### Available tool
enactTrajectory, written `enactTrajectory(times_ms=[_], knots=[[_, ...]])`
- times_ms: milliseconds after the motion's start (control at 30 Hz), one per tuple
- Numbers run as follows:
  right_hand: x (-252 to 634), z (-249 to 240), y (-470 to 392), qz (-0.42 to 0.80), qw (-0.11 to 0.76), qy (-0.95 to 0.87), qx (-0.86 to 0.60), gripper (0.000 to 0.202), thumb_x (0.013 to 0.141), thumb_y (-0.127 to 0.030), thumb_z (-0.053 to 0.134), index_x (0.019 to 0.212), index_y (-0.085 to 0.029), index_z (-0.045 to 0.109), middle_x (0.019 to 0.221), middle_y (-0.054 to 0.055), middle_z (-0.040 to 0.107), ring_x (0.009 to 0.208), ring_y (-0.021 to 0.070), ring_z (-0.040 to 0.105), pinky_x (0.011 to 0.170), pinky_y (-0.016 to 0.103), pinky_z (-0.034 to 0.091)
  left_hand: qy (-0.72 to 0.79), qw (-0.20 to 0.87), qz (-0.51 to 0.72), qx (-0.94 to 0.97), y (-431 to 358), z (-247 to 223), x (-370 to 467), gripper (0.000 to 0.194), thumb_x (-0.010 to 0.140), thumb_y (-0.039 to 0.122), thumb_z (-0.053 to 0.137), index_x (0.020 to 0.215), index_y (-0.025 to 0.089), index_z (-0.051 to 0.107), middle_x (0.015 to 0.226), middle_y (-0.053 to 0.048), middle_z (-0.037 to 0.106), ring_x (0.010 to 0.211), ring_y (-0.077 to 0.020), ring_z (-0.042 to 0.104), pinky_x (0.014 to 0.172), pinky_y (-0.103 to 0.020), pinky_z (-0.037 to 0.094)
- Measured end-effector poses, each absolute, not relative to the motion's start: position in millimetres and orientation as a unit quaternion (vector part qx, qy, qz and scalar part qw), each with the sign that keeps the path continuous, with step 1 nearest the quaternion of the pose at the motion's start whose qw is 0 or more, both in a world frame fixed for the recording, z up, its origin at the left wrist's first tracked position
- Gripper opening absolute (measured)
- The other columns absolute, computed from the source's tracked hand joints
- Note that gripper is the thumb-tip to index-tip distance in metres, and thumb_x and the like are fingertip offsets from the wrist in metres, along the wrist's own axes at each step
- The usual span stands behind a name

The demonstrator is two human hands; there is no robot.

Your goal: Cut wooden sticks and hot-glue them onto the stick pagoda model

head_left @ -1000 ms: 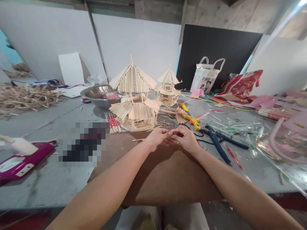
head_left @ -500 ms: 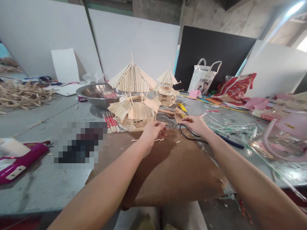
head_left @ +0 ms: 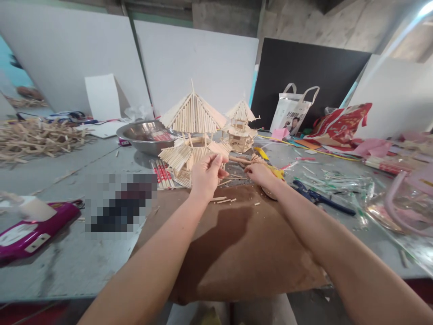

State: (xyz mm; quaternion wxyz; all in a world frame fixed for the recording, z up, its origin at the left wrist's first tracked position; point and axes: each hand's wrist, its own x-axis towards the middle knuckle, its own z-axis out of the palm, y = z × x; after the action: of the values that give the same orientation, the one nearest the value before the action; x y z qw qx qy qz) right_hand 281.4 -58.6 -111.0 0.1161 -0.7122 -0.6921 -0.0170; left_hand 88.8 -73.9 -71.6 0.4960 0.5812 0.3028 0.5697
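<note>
A pavilion model built of thin wooden sticks (head_left: 192, 115) stands at the back edge of a brown board (head_left: 230, 253). My left hand (head_left: 207, 177) is in front of its lower roof, thumb and fingers pinched together; anything between them is too small to make out. To its right, my right hand (head_left: 261, 174) reaches over the board's far edge with fingers curled, close to loose sticks and a yellow-handled tool (head_left: 262, 154). What its fingertips hold, if anything, is hidden. Short stick pieces (head_left: 225, 200) lie on the board below my hands.
A smaller stick pavilion (head_left: 240, 131) and a metal bowl (head_left: 142, 137) stand behind. Blue-handled pliers (head_left: 329, 203) and clear scraps lie right, a tote bag (head_left: 292, 108) behind them. Left are a purple power strip (head_left: 47, 225) and a stick heap (head_left: 37, 140).
My left hand has risen and moved slightly left, in front of the larger pavilion. My right hand has shifted a little left and turned palm down, and more of the yellow-handled tool shows.
</note>
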Motion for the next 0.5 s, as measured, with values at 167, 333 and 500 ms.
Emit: enactTrajectory(times_ms=[167, 333, 500], knots=[[260.7, -122.0, -49.0, -0.011, 0.103, -0.723, -0.683, 0.024, 0.072, -0.017, 0.047, 0.086, -0.022, 0.067, 0.089, 0.008, 0.066, 0.082, 0.0219, 0.058, 0.066, 0.028, 0.042, 0.300, 0.443, 0.587, 0.607, -75.1, -66.8, 85.6, 0.023, 0.073, 0.037, 0.050, 0.079, 0.015, 0.054, 0.076, -0.003, 0.063, 0.039, -0.0045, 0.051, 0.042, -0.017, 0.041], [246.5, -132.9, -46.3, -0.001, 0.108, -0.787, -0.607, 0.027, 0.076, -0.016, 0.043, 0.093, -0.020, 0.064, 0.099, 0.008, 0.062, 0.093, 0.0173, 0.053, 0.078, 0.025, 0.038, 0.346, 0.449, 0.505, 0.651, -69.6, -78.0, 79.5, 0.020, 0.075, 0.034, 0.046, 0.077, 0.015, 0.053, 0.073, -0.002, 0.063, 0.044, -0.0067, 0.053, 0.047, -0.019, 0.043], [247.7, -133.8, -45.4, 0.009, 0.129, -0.793, -0.595, 0.027, 0.075, -0.014, 0.045, 0.094, -0.018, 0.063, 0.100, 0.008, 0.062, 0.092, 0.0155, 0.054, 0.079, 0.023, 0.038, 0.423, 0.399, 0.284, 0.762, -58.5, -95.4, 66.5, 0.019, 0.075, 0.026, 0.042, 0.067, 0.014, 0.054, 0.068, -0.003, 0.064, 0.056, -0.0109, 0.058, 0.055, -0.022, 0.043]])
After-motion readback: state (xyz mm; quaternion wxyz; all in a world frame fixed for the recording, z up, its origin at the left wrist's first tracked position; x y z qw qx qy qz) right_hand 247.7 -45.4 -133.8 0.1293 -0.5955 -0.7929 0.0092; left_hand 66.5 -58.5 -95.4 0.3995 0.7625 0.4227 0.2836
